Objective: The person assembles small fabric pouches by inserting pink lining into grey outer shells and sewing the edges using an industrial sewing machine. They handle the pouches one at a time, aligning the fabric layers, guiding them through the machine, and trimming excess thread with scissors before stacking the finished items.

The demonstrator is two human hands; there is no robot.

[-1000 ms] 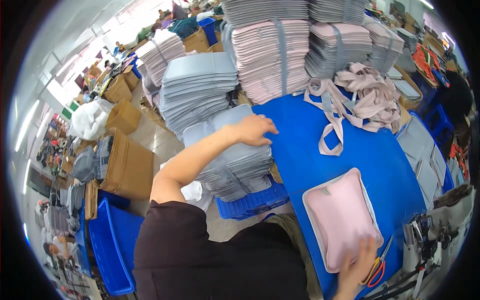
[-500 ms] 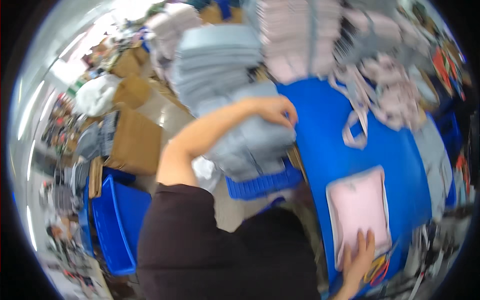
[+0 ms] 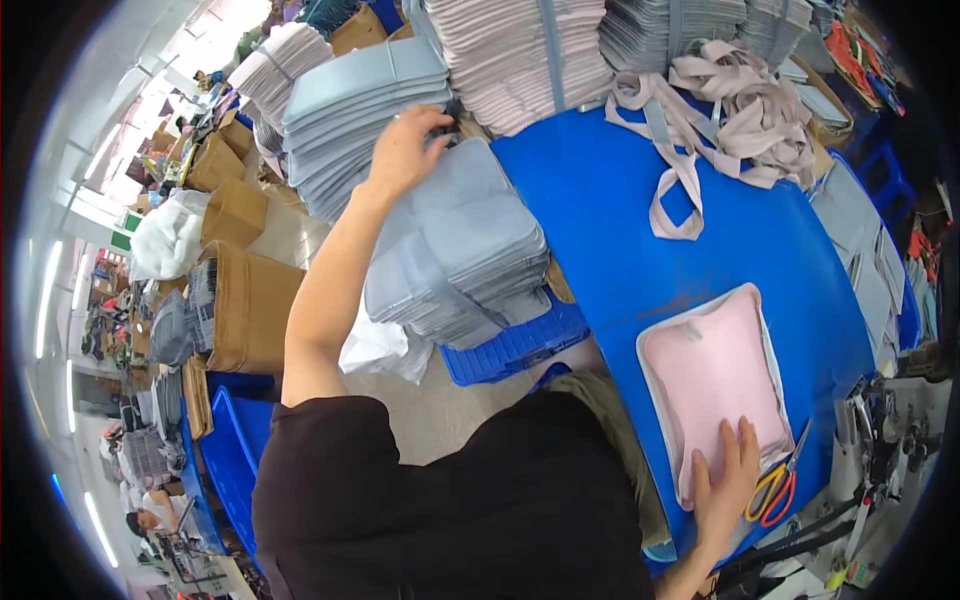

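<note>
My left hand (image 3: 408,150) is raised with fingers apart at the upper stack of grey flat pieces (image 3: 360,80), just behind and above the nearer strapped grey stack (image 3: 450,230); I cannot make out whether it touches them. My right hand (image 3: 724,480) lies with spread fingers on a pink padded piece (image 3: 705,370) with a pale edge, on the blue worktop (image 3: 740,250). Beside that hand lie scissors (image 3: 770,490) with yellow and red handles.
Tall pink stacks (image 3: 510,60) and a pile of pink straps (image 3: 740,120) are at the back. Machine parts (image 3: 860,450) edge the right. A blue crate (image 3: 505,350), cardboard boxes (image 3: 250,310), a blue bin (image 3: 235,450) and a seated co-worker (image 3: 150,515) are leftward.
My left hand has moved away from the nearer grey stack, up and back toward the farther one. My right hand stays on the pink piece. The view has shifted between frames.
</note>
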